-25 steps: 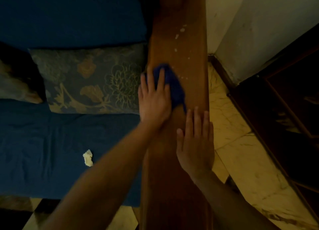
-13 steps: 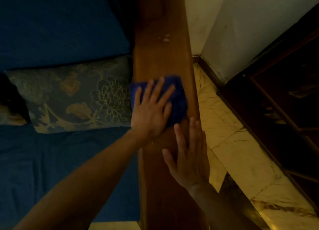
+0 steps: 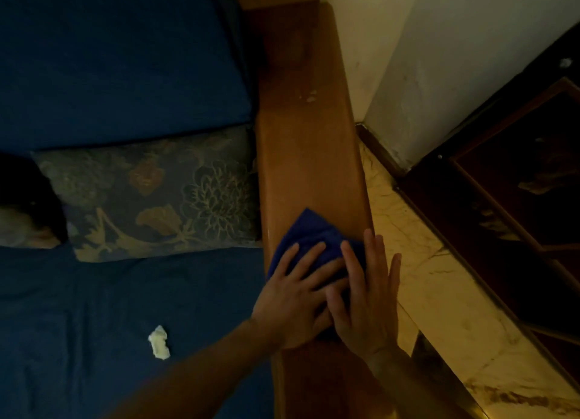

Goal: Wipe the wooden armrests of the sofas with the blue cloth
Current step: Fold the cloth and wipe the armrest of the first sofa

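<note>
Pressing the cloth (image 3: 317,239) flat on the armrest (image 3: 309,154), your left hand (image 3: 296,299) has fingers spread on it; right hand (image 3: 367,296), fingers straight, lies beside, touching. Armrest runs away from you; unwiped wood lies ahead of fingertips.

The wooden armrest (image 3: 309,154) is a broad, flat plank of reddish-brown wood with rounded edges, running lengthwise along the right side of the blue sofa seat, with a few pale chipped specks on its top face toward the far end. The blue cloth (image 3: 309,235) lies crumpled flat on the near part of the armrest's top, one pointed corner aimed toward the far end and its left edge reaching the armrest's inner side. The cloth's near portion is covered, so its full outline cannot be made out.
</note>
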A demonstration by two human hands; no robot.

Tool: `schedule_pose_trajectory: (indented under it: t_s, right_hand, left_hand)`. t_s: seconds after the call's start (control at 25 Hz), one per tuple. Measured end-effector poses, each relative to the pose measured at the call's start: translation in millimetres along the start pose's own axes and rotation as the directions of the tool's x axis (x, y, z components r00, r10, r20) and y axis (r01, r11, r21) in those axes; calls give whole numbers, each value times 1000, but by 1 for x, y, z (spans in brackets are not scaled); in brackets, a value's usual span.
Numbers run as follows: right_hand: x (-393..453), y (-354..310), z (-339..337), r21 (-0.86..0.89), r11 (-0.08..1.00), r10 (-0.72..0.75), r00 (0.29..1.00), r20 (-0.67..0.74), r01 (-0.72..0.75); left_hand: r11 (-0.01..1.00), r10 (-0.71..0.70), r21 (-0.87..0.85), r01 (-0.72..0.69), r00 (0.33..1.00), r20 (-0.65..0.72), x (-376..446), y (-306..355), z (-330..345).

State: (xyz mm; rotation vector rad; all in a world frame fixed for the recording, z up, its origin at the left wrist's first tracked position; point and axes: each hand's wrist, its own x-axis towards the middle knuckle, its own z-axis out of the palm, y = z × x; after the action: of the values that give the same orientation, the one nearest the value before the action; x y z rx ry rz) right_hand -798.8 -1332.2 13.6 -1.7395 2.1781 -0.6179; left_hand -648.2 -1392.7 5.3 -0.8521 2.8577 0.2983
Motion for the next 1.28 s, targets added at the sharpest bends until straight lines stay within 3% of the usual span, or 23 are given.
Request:
schedule_pose_trajectory:
  t_s: [0.12,0.24,0.4,0.52,0.6,0.72,0.84,0.92,1.0,1.16,1.28]
  right_hand:
    - [4,-5,2,33,999,41,999,14,-42]
    - [3,-6,2,34,998,49,996,76,-51]
    - [14,-2,7,-82,996,44,989,144,-33]
    - [91,10,8,-122,992,26,988,152,-7]
    - [149,23,5,84,982,159,982,105,-168]
    - [167,34,6,436,846,289,951,108,-307]
    - [152,30,10,416,880,224,972,65,-230]
    - [156,33,18,323,928,174,983,64,-185]
    - [159,34,17,304,931,182,979,91,-201]
    - [145,39,12,561,805,252,967,-32,-191]
    - [155,41,10,662,716,359,930,-77,-222]
  left_hand:
    - [977,-202,-73,198,977,-62,70,-22,-24]
    - [948,-305,-127,292,948,-94,154,-43,-42]
    - [848,-521,-193,493,841,-142,245,-117,-69]
    - [746,-663,-236,622,724,-190,237,-129,-67]
    - [698,-716,-202,687,675,-178,194,-84,-55]
    - [759,-646,-145,634,761,-54,149,-43,-54]
    - [825,-561,-143,547,822,-95,228,-126,-76]
    - [772,-636,-104,627,765,-107,273,-166,-91]
    - [752,-659,-124,648,745,-103,261,-152,-79]
    - [890,-450,-96,446,893,-24,169,-60,-68]
    - [953,-302,1,302,953,17,242,-100,-82]
